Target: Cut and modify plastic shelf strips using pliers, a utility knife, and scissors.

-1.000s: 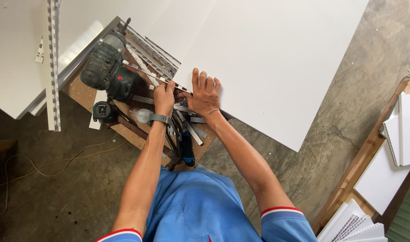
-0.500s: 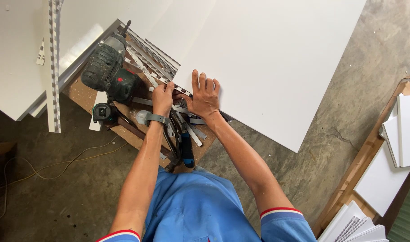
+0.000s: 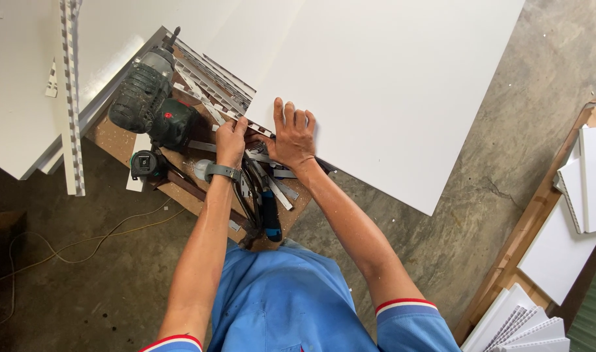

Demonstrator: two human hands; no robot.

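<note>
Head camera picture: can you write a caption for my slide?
Left hand grips a slotted strip while the right hand presses flat on a white panel, beside a green drill.

- No packages, signs or screens anywhere in the room.
- One small red label (image 3: 169, 117) sits on the dark green body of the power drill (image 3: 151, 98), which lies on the brown workboard (image 3: 109, 137); it is too small to make out more.

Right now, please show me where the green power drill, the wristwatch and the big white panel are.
green power drill (image 3: 141, 98), head view, on its dark body.
wristwatch (image 3: 222, 172), head view, on the grey strap.
big white panel (image 3: 389, 85), head view, on its bare face.
</note>
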